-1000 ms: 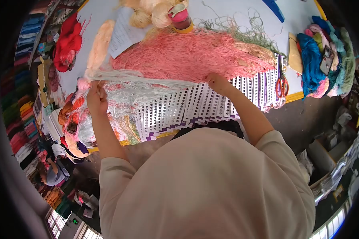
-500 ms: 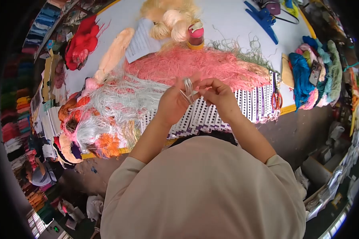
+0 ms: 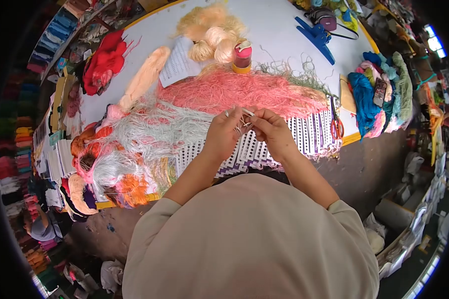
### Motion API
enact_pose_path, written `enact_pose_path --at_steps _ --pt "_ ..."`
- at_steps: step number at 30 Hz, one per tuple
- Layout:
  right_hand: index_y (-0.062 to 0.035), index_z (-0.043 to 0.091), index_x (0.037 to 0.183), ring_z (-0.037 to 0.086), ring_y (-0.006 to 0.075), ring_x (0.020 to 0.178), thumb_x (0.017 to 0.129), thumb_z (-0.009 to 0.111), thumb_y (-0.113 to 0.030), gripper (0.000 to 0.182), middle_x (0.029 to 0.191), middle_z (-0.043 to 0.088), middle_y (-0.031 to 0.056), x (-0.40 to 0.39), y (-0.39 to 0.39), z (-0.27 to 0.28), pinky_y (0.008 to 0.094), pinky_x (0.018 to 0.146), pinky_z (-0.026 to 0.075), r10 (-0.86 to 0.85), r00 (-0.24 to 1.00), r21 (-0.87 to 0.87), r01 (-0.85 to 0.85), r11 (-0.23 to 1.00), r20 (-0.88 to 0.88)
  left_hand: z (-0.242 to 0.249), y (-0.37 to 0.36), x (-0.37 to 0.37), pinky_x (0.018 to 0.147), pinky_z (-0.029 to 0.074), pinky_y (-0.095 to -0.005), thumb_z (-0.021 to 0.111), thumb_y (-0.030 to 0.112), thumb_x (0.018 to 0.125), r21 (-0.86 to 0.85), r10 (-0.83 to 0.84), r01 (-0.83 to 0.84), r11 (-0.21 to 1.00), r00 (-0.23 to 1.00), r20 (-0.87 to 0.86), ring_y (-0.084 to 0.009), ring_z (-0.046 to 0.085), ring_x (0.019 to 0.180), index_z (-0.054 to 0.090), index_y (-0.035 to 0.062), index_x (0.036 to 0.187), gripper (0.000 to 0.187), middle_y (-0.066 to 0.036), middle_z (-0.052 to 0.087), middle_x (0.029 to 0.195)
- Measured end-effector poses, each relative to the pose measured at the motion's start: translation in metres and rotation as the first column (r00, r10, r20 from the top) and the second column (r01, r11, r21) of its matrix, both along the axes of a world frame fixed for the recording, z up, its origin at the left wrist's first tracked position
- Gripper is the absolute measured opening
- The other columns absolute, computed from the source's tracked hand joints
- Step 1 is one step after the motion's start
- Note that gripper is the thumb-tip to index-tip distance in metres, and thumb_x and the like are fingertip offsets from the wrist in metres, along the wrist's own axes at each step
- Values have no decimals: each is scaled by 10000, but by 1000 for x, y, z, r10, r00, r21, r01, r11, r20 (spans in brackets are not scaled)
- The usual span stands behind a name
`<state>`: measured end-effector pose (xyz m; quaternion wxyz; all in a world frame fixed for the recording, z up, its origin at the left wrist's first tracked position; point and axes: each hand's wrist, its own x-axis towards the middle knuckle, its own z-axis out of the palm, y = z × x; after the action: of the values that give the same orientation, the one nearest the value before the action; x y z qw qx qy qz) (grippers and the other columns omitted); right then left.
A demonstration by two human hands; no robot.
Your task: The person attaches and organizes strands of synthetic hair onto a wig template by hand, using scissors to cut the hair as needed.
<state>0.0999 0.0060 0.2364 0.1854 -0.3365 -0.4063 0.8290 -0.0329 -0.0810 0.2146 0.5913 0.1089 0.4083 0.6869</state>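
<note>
Both hands meet at the table's near side, pinching a small bundle of pale thread (image 3: 246, 119) between them. My left hand (image 3: 224, 132) is closed on one side of it, and the fingertips of my right hand (image 3: 272, 130) are closed on the other. Below the hands lie rows of white punched cards (image 3: 254, 149) with purple edges. Just beyond them spreads a tangled mass of pink thread (image 3: 234, 92). A heap of pale silvery thread (image 3: 154, 124) reaches up to my left hand.
Scissors with red handles (image 3: 337, 127) lie at the cards' right end. Blue and green skeins (image 3: 364, 99) hang over the right edge. Farther back are a jar with a pink lid (image 3: 242, 57), cream yarn balls (image 3: 218, 40), a blue clamp (image 3: 314, 40) and a red skein (image 3: 105, 62).
The pale thread was looped around my left fingers, which stood more open. Now my hands are closer together, with the bundle pinched between them. The view has shifted slightly.
</note>
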Motion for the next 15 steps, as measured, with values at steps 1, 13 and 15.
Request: enact_pose_path --at_steps 1,13,15 --pt "-67 599 910 447 43 582 928 592 -125 61 741 581 -25 0 -2 2 194 521 344 -37 999 -66 36 997 -16 -5 -3 -2 916 488 -360 423 294 1024 25 -11 11 1000 1000 2 -205 610 1028 579 -53 1179 411 -140 622 1154" --pt "-78 656 985 503 22 668 888 666 -179 140 841 646 -34 8 -16 4 176 567 354 71 991 179 -91 980 115 17 -8 5 989 403 -348 195 542 1010 147 -203 181 973 967 155 -205 554 1116 455 -67 1333 737 -132 595 1208" --pt "-77 666 979 508 24 681 886 671 -192 148 834 644 -39 8 -16 3 184 576 357 58 989 192 -83 978 133 21 -7 8 1011 381 -343 238 471 1032 166 -212 192 967 970 115 -198 540 1133 435 -58 1361 654 -138 582 1226"
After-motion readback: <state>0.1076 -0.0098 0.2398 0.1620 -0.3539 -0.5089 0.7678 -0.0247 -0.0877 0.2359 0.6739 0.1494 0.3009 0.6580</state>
